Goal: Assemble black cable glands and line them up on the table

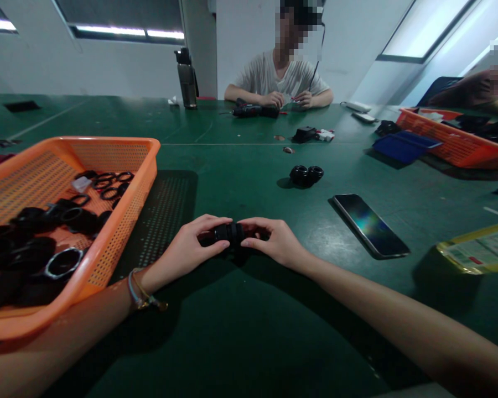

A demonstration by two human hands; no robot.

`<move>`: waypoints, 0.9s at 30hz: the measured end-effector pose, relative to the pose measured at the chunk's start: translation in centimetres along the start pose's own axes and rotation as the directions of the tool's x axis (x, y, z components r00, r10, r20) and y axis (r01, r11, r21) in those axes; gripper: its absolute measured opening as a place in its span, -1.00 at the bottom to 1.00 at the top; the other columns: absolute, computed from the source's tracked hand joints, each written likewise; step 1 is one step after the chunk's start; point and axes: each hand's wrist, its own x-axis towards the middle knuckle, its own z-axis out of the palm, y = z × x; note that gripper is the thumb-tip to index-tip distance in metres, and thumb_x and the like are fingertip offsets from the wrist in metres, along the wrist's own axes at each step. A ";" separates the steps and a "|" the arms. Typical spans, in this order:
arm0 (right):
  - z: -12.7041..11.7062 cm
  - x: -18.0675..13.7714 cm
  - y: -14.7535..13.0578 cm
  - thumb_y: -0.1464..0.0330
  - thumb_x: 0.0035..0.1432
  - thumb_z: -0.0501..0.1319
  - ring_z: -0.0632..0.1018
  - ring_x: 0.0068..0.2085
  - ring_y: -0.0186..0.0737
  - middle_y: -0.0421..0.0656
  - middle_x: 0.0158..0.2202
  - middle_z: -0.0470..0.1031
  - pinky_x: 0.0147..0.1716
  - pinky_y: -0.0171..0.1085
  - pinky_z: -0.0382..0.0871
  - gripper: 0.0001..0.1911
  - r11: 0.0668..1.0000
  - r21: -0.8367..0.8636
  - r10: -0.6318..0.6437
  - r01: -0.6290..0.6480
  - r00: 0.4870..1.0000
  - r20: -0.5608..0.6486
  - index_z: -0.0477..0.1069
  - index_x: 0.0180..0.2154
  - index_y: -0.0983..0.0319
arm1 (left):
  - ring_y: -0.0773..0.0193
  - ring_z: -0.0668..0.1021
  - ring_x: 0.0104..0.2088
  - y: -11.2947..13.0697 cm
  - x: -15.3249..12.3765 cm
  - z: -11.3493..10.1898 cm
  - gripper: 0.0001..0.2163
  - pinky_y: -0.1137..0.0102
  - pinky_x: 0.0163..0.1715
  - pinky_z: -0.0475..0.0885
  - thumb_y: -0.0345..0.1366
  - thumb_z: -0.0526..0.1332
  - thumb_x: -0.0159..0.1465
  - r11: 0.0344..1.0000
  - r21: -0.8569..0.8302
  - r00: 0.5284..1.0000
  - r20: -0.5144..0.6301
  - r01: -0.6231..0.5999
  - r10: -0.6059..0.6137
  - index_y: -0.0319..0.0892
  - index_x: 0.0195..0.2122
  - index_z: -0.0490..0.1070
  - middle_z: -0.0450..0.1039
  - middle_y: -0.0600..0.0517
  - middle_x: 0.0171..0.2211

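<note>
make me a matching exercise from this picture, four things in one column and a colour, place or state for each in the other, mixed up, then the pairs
1. phone
2. left hand
3. bottle
4. left basket

A. standing upright near the far wall
B. orange, with dark parts inside
C. lying face up on the table
D. holding a black part together with the right hand

Pairs: 1-C, 2-D, 3-A, 4-B

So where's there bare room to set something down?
Bare table: beyond left hand and right hand, between near basket and paired black parts; also between forearms. Crowded: inside that basket; rightward around phone and yellow pack.
</note>
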 end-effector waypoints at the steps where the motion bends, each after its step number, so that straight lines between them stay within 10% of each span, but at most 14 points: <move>1: 0.0 0.0 0.0 0.38 -0.02 0.30 0.49 -0.41 -0.30 -0.15 -0.30 0.57 -0.43 -0.31 0.33 -0.66 1.000 -0.001 0.000 0.000 1.000 0.000 0.47 -0.13 0.22 | 0.20 0.51 -0.15 0.0 0.0 0.0 -0.65 0.25 -0.12 0.46 -0.22 0.23 0.08 1.000 -0.001 1.000 0.000 0.000 0.000 -0.16 -0.09 0.45 0.42 -0.04 -0.14; 27: 0.0 0.0 -0.2 0.35 0.03 0.27 0.51 -0.37 -0.26 -0.13 -0.28 0.57 -0.36 -0.26 0.37 -0.70 0.999 -0.050 0.018 -0.017 1.000 0.015 0.49 -0.14 0.24 | 0.17 0.51 -0.14 0.0 0.0 0.0 -0.64 0.25 -0.12 0.46 -0.21 0.23 0.09 1.000 0.009 1.000 0.006 0.003 -0.003 -0.15 -0.07 0.44 0.42 -0.04 -0.13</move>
